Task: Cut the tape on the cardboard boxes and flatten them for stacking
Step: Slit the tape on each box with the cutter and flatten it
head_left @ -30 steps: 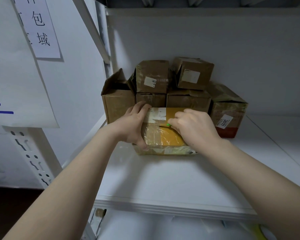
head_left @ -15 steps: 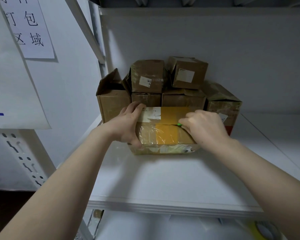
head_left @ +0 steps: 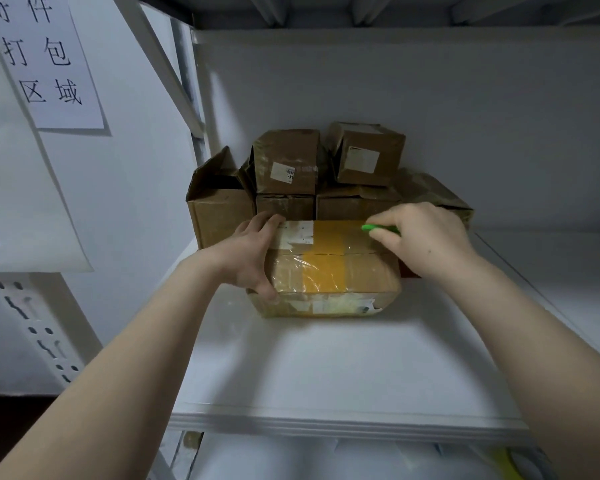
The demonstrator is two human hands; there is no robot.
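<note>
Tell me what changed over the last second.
The right hand, gripping the green cutter, slid rightward along the front box, from mid-seam to near its right end. The left hand kept gripping the box's left end; the box stayed put.

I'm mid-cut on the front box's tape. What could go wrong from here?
1. The left hand grips the front box at the left end of the taped seam. If the green cutter in the right hand slips along it, it could reach those fingers.
2. The tilted top box sits on the stack just behind; a bump might topple it.
3. The white shelf looks smooth, so the box may slide under pressure.
</note>
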